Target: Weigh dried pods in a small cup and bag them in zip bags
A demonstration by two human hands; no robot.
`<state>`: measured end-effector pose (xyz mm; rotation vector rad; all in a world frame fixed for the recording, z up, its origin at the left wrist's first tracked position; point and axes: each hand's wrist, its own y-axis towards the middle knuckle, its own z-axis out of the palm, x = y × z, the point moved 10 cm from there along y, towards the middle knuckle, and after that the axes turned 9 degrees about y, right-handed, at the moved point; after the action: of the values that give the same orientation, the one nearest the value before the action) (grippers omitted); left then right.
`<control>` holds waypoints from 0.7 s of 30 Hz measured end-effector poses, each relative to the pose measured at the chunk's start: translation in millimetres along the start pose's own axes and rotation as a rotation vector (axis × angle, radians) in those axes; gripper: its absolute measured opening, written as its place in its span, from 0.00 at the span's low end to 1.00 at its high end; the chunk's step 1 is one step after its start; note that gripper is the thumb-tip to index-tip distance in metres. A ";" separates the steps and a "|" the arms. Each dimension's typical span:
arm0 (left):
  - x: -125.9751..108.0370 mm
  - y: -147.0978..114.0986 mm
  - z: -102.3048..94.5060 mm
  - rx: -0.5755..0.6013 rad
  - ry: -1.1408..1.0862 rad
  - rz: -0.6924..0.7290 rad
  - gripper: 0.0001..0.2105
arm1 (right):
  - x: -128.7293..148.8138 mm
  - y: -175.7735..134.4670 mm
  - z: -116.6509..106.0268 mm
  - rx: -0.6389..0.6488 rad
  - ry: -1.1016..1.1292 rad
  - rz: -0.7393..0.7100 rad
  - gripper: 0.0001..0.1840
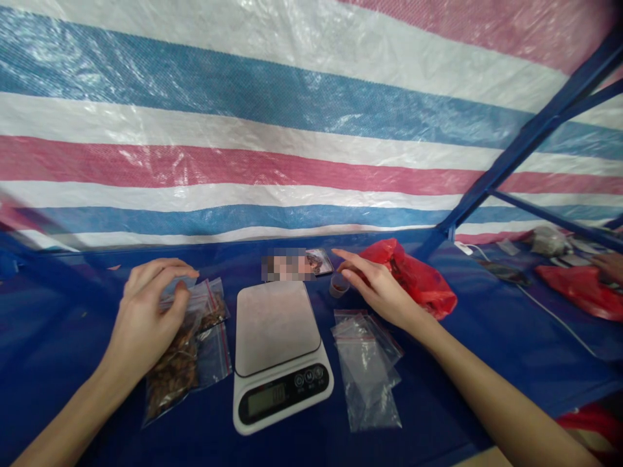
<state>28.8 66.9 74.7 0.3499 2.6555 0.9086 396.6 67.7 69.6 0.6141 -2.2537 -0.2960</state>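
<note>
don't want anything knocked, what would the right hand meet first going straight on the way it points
Likely the phone, just ahead of the right hand, though depth is unclear and the hand might pass above.

Scale digits [278, 394] blurred; phone [321, 262] partly pixelated

Kinda dim tbh. Glare is splashed across the striped sheet [272, 117] beyond the left hand [150, 305], and the red bag [584, 295] well right of the right hand [377, 285] is blurred.
</note>
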 end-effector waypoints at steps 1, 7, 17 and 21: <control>0.2 -0.1 -2.0 -0.008 0.001 -0.001 0.10 | 1.7 -0.5 -5.0 -0.023 0.001 -0.003 0.23; 3.1 0.0 -9.2 -0.031 -0.009 -0.040 0.09 | -26.8 -14.9 -83.8 -0.204 -0.278 0.136 0.16; 3.6 1.7 0.1 -0.021 0.057 0.026 0.09 | -92.1 -15.2 -40.6 0.044 -0.530 0.075 0.14; 11.0 1.4 -3.2 -0.034 0.087 0.029 0.10 | -102.2 -13.7 -33.6 0.049 -0.502 0.094 0.20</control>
<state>17.7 69.8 75.6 0.3493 2.7160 0.9984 486.1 107.9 23.5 0.4945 -2.7683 -0.3817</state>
